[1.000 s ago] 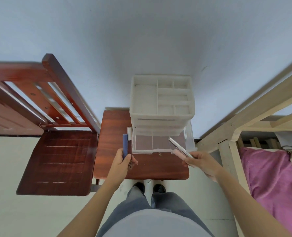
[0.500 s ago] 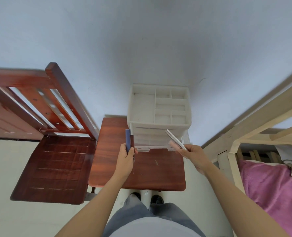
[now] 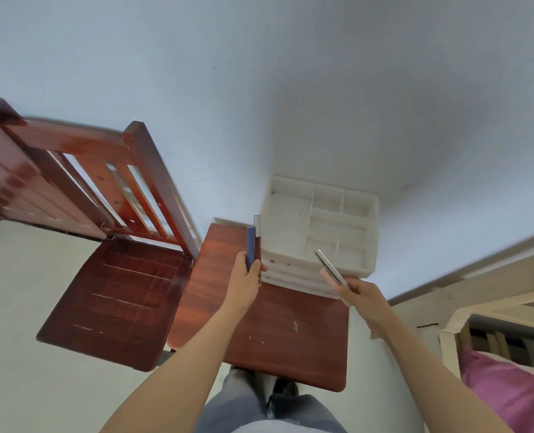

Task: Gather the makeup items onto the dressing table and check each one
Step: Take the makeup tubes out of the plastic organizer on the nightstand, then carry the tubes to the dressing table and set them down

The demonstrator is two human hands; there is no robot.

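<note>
While left fingers clasp two tubes, right fingers pinch a stick at the table edge.

The left hand covers the lower ends of a blue tube and of a silver-capped tube, which sits mostly hidden behind the blue one. The near ends of a silver stick and a pink item disappear into the right hand; what either is cannot be told. At 9 o'clock the chair back is smeared and cut by the edge. At 4 o'clock pink bedding runs off the frame.
</note>
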